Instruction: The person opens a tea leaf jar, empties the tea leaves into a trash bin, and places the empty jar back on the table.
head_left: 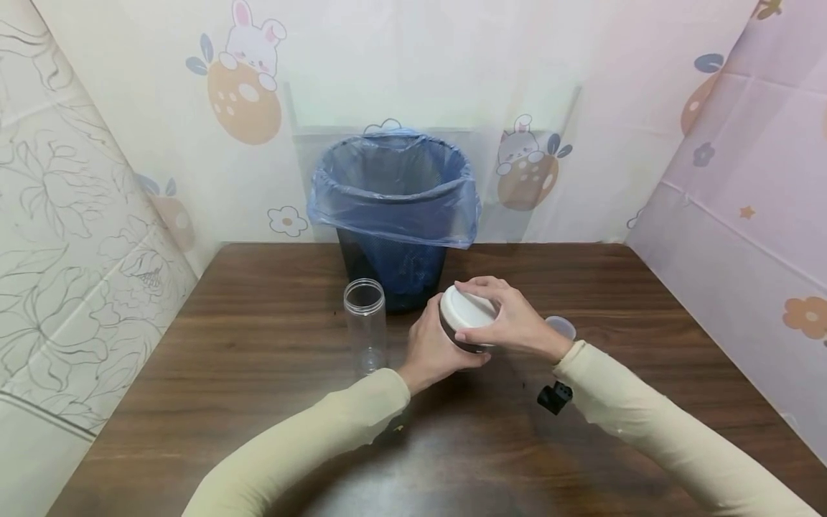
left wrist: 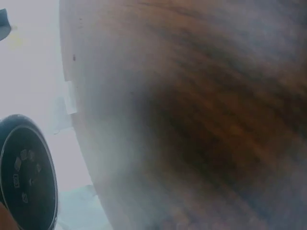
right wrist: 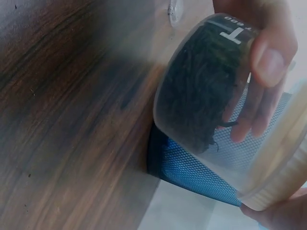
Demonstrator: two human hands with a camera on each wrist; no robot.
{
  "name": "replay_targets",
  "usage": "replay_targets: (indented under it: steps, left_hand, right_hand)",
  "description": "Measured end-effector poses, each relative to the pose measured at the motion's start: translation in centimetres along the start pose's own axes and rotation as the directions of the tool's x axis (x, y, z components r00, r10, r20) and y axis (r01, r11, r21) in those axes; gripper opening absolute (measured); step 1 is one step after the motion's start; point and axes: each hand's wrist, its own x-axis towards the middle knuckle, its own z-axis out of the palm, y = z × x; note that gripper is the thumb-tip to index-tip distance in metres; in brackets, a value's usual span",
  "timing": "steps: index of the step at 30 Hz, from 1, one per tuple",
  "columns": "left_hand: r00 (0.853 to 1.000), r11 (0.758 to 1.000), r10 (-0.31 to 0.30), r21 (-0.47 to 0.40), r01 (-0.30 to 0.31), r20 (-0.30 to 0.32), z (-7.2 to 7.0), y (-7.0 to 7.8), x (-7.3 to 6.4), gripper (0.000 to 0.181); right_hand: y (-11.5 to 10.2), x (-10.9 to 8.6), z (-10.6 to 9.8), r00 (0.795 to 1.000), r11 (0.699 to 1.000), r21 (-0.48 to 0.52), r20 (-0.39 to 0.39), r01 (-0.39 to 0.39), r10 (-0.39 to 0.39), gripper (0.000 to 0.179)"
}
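Note:
My left hand grips a clear plastic jar by its side, thumb and fingers around it. Dark, thin, twisted shreds like loose tea leaves fill part of it. White lettering shows near its base. The fingers of my right hand hold the rim of the white lid at the jar's mouth. In the right wrist view the jar is tilted, its lid toward the lower right. The jar's dark round base, with small raised marks, shows in the left wrist view.
A tall clear jar without a lid stands left of my hands. Behind them is a dark mesh bin lined with a blue bag. A small clear round lid lies by my right wrist, where a black device also shows.

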Motion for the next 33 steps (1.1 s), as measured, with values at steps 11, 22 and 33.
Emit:
replay_targets:
  steps: [11,22,33]
  left_hand:
    - [0.995,0.998,0.044,-0.057,-0.039,0.095,-1.6,0.5,0.0,0.103]
    - [0.989,0.996,0.059,-0.077,-0.049,0.138,-2.9,0.9,0.3,0.107]
    - [0.969,0.992,0.113,0.03,-0.123,0.218,-3.4,0.0,-0.1,0.105]
  right_hand:
    - [-0.5,-0.5,0.1,0.999,0.997,0.07,-0.021,0.027,-0.025,0.069]
    - [-0.8,0.0,-1.0,0.996,0.995,0.096,0.087,-0.005,-0.004,0.073]
    - [-0.6,0.0,-2.4,0.932,0.991,-0.014,0.344,0.132,-0.119,0.092]
